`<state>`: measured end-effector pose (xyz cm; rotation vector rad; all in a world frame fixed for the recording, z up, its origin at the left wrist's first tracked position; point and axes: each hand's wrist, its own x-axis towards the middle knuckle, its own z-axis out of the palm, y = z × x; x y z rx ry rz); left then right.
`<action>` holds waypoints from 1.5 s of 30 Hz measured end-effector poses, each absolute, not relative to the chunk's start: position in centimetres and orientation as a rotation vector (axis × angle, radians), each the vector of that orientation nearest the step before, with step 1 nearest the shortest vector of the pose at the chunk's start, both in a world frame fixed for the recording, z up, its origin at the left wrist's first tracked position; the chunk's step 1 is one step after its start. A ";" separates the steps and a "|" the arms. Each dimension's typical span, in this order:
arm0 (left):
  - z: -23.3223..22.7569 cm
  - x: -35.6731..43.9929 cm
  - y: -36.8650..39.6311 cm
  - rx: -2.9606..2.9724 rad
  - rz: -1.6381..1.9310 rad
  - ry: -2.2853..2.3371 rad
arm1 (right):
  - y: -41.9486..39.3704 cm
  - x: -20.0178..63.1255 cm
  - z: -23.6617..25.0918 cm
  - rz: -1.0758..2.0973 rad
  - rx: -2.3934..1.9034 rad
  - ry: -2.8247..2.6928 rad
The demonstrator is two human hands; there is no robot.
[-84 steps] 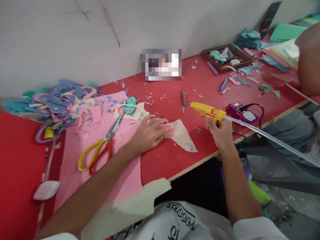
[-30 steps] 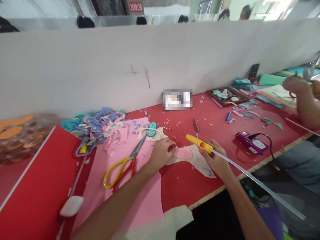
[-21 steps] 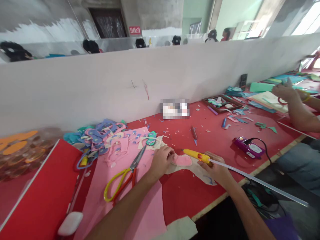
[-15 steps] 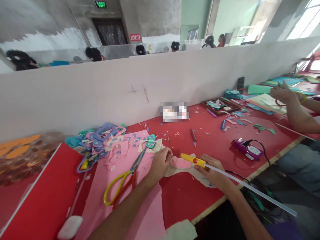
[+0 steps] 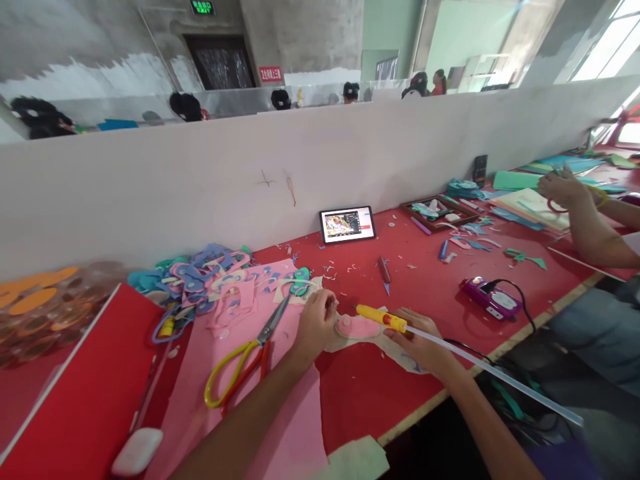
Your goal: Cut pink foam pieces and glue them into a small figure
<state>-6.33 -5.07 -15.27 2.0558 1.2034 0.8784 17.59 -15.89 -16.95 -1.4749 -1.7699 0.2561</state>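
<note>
We see the left hand [image 5: 316,325] resting on the red work surface [image 5: 425,280], its fingers [image 5: 327,307] pinching the left edge of a small pink oval foam piece [image 5: 357,327] that lies on a cream scrap of foam sheet [image 5: 400,347]. The right hand [image 5: 420,337] is clenched round a yellow hot glue gun [image 5: 381,317] with a long clear glue stick [image 5: 495,373] trailing to the right; the nozzle sits at the far edge of the pink piece.

We judge the gluing to be under way: the piece is cut out and held in place, but whether any glue is laid we cannot make out. A heap of pink, blue and teal foam cut-outs [image 5: 210,280] to the left suggests plenty more to handle.

Yellow-and-red handled scissors [image 5: 245,360] lie on a pink foam sheet [image 5: 280,427] left of the hands. A small tablet [image 5: 347,224] leans on the white partition [image 5: 250,173], and a purple box with a black cord [image 5: 490,300] sits to the right. Another person's forearm [image 5: 585,220] is cut off at the right edge.
</note>
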 end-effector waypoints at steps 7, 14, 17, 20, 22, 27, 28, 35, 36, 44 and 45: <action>-15.2 -6.3 -5.1 2.070 0.994 1.214 | -16.3 17.3 -16.1 0.274 -1.454 -1.812; -15.2 -6.3 -5.2 2.075 0.990 1.210 | -16.6 16.2 -15.8 0.236 -1.450 -1.792; -15.2 -6.2 -5.3 2.076 1.002 1.206 | -16.5 16.1 -15.8 0.233 -1.493 -1.816; -15.1 -6.0 -5.3 2.079 1.009 1.182 | -16.3 16.3 -15.8 0.257 -1.526 -1.840; -15.1 -6.0 -5.3 2.075 1.008 1.167 | -16.3 16.3 -15.9 0.253 -1.552 -1.870; -15.0 -6.0 -5.2 2.057 0.989 1.171 | -16.7 16.2 -16.0 0.139 -1.586 -1.914; -15.0 -6.0 -5.2 2.055 0.985 1.167 | -16.8 16.1 -16.0 0.118 -1.587 -1.915; -14.9 -6.1 -5.3 2.081 0.963 1.183 | -17.1 16.3 -16.0 0.091 -1.610 -1.899; -14.8 -6.0 -5.3 2.082 0.962 1.183 | -17.1 16.3 -16.1 0.093 -1.615 -1.896; -14.7 -5.9 -5.3 2.053 0.941 1.212 | -16.9 16.3 -16.1 0.107 -1.611 -1.879; -14.7 -5.9 -5.2 2.051 0.935 1.211 | -16.9 16.3 -16.1 0.109 -1.615 -1.875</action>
